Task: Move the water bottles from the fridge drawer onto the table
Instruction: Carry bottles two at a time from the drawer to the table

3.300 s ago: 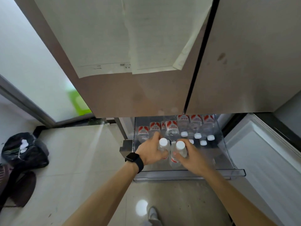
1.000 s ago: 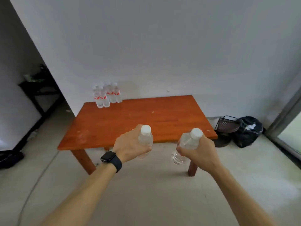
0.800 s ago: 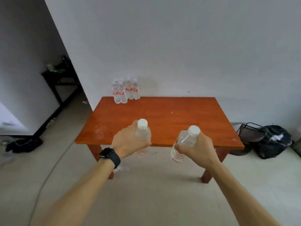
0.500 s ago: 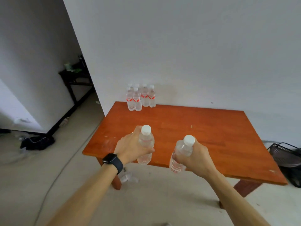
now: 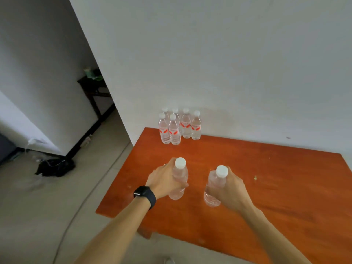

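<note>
Bottles (image 5: 180, 173) now farther over table (image 5: 276, 178)

The person is wearing a black smartwatch (image 5: 144, 194) with a dark rectangular face and a broad black strap, just behind the left hand (image 5: 163, 180), lower centre of the frame. The left forearm (image 5: 118, 225) and right forearm (image 5: 266, 231) are showing bare down to the bottom edge.

Setting: a sparsely furnished domestic room. Indicators: plain white wall (image 5: 228, 54), pale tiled floor (image 5: 28, 216), one wooden table (image 5: 276, 187) set against the wall, a dark side table (image 5: 93, 89) in the adjoining passage, and a black bundle (image 5: 55, 168) lying on the floor.
</note>
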The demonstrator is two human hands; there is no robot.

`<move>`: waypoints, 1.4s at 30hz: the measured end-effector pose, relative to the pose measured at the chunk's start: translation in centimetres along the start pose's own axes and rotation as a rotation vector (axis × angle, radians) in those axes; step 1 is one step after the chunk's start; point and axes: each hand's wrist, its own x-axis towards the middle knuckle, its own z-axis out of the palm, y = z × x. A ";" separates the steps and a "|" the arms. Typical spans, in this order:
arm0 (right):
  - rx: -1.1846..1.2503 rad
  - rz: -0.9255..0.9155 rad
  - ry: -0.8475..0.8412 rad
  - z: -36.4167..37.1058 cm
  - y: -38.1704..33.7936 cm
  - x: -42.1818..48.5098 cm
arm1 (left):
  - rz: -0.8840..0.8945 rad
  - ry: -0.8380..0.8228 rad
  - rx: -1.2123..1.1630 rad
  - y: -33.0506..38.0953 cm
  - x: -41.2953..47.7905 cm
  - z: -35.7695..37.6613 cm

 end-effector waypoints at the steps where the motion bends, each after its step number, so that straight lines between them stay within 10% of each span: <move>1: 0.012 0.010 -0.002 0.5 0.0 1.4 | 0.007 -0.022 0.002 -0.6 1.6 0.2; 17: -0.195 0.322 0.085 6.1 -1.8 21.5 | 0.222 -0.069 0.047 -6.9 25.6 1.2; 42: 0.096 0.190 0.158 9.9 -1.7 34.4 | 0.224 0.222 0.366 -8.9 35.5 4.0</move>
